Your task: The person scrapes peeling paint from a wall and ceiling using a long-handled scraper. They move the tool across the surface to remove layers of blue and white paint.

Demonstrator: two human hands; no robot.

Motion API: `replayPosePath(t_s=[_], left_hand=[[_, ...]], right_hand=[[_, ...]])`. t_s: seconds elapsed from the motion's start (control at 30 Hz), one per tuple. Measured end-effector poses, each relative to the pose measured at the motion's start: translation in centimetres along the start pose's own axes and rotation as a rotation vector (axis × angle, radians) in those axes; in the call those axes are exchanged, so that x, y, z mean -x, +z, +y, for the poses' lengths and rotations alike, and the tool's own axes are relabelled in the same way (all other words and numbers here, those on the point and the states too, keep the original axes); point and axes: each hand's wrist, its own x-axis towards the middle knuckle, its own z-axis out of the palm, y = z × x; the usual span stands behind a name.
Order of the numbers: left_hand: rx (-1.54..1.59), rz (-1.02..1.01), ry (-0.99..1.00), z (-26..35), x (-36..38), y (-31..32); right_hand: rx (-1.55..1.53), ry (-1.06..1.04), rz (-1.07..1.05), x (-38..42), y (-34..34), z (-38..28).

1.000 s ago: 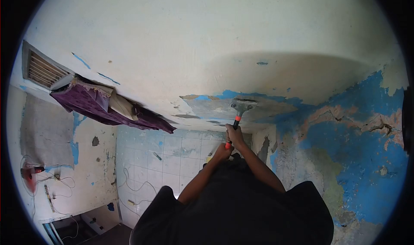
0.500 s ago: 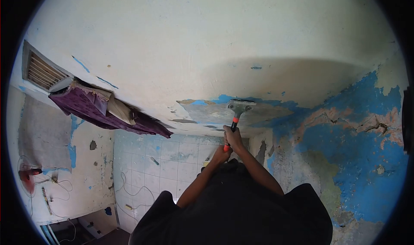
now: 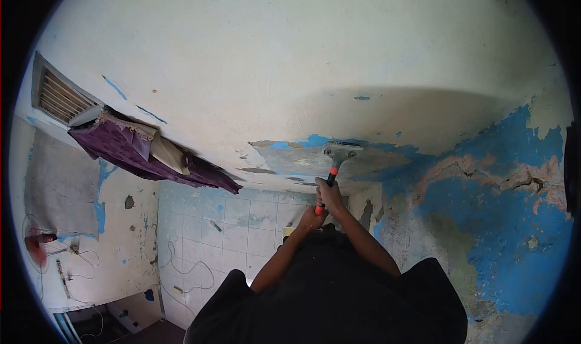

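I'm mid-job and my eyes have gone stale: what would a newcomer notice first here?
Most likely the orange-and-black scraper near the centre, gripped by the right hand above the left hand, its head over a grey patch. After that, probably the blue paint at the right, with a jagged crack nearby, and the purple cloth at the left.

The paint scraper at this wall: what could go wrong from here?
The paint scraper could skid or gouge the wall, as its head is at the ragged blue edge of a grey bare patch. Paint chips might strike the left hand and right hand, which grip the handle without gloves. A cable lies in loops on the tiled floor and could snag a foot.
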Motion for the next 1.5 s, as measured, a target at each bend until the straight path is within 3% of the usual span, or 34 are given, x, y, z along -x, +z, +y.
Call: replayPosePath(t_s=[0.13,0.23,0.43,0.53,0.63,0.83,0.93,1.03,1.13,1.33,1.5], left_hand=[[0.029,-0.101,-0.083,-0.9,-0.1,-0.2],[0.038,0.011,0.043,0.4,0.6,-0.1],[0.003,-0.064,-0.052,-1.2,0.5,-0.1],[0.104,-0.019,0.08,2.0,2.1,-0.2],[0.104,-0.051,-0.031,0.7,1.7,0.2],[0.074,-0.062,0.009,1.9,2.5,0.3],[0.086,-0.044,-0.085,1.4,2.2,0.6],[0.08,-0.098,-0.003,0.7,2.5,0.3],[0.056,0.015,0.057,3.1,3.1,0.2],[0.061,-0.119,-0.103,-0.7,1.9,0.3],[0.108,-0.15,-0.056,-0.3,2.3,0.1]], right_hand=[[0.057,0.002,0.02,-1.1,-0.6,2.5],[0.037,-0.009,0.014,-0.9,0.0,1.4],[0.033,0.038,0.011,-1.7,-0.9,3.8],[0.04,0.008,0.009,-0.2,0.0,0.5],[0.031,0.036,-0.002,-0.1,-0.7,2.2],[0.045,0.006,0.005,0.0,-0.7,0.9],[0.06,0.011,0.024,-0.2,-1.1,2.4],[0.075,0.014,0.022,0.1,-0.7,2.2],[0.105,-0.063,0.017,1.4,0.1,-0.9],[0.112,0.022,0.005,-0.7,-1.1,3.5],[0.084,0.0,0.012,0.1,-0.7,2.5]])
